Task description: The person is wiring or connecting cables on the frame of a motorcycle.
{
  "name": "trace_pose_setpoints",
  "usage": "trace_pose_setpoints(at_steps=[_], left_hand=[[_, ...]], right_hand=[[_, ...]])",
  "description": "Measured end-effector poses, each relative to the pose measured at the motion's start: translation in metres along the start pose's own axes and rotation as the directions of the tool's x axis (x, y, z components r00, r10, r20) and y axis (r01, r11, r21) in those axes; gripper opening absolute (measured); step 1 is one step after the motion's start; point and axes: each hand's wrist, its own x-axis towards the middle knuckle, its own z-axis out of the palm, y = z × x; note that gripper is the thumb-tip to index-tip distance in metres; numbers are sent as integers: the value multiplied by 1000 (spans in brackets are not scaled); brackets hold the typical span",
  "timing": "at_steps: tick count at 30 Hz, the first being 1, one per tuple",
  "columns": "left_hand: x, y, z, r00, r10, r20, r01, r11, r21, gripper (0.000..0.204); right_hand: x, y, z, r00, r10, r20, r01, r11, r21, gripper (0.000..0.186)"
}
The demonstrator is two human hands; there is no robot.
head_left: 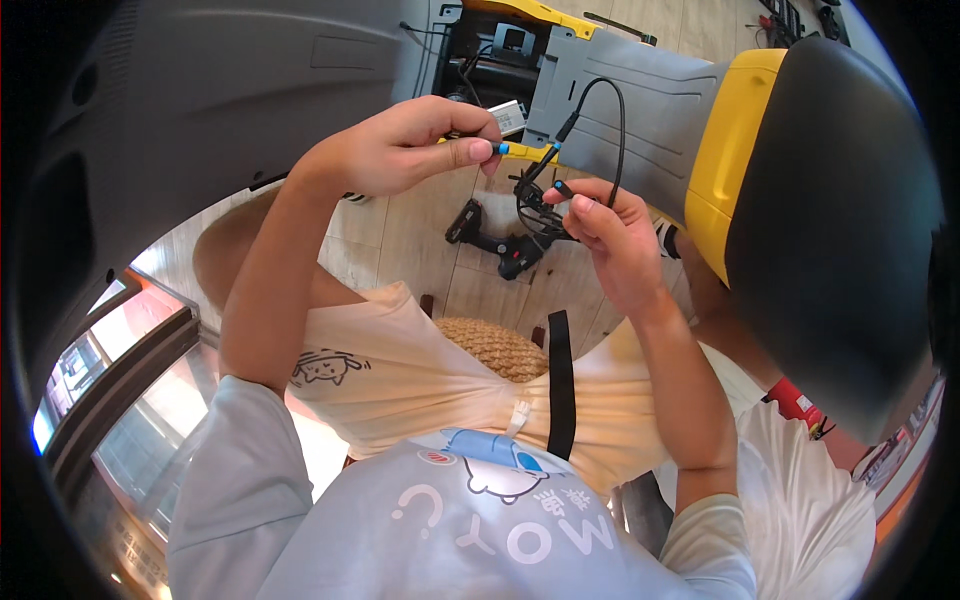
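Note:
My left hand is closed on a black cable connector with a blue tip, in front of an open compartment in a grey-and-yellow machine. A silver box lies just behind that hand. Lower and to the right, my right hand pinches another black connector with a blue end. A looped black cable rises from a joined blue-banded connector and drops to that hand, with more cable bunched beside it. A black power drill lies on the floor below the hands.
A large dark grey panel fills the upper left. A yellow-and-black padded part stands close on the right. A woven stool is between my knees. A red object is at the lower right, and dark items lie at the far top.

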Motion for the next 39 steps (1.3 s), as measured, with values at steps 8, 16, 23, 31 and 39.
trace_pose_setpoints(at_steps=[8, 16, 23, 31, 39], left_hand=[[7, -21, 7, 983, 163, 81, -152, 980, -127, 26], [15, -20, 17, 984, 166, 60, -152, 970, -190, 29], [15, -21, 20, 987, 142, 73, -131, 981, -142, 31], [22, -35, 23, 976, 196, 98, -149, 921, -361, 36], [27, -46, 28, 963, 227, 144, -137, 876, -462, 33]], right_hand=[[-1, 3, 1, 999, 0, 40, 1, 1000, -21, 23], [-5, -5, 5, 999, -18, 50, 19, 1000, -5, 23], [-6, -10, 7, 998, -31, 46, 34, 997, -69, 23], [-6, -9, 6, 999, -40, 30, 43, 994, -104, 22], [-3, -10, 7, 995, -87, 41, 90, 994, -70, 19]])
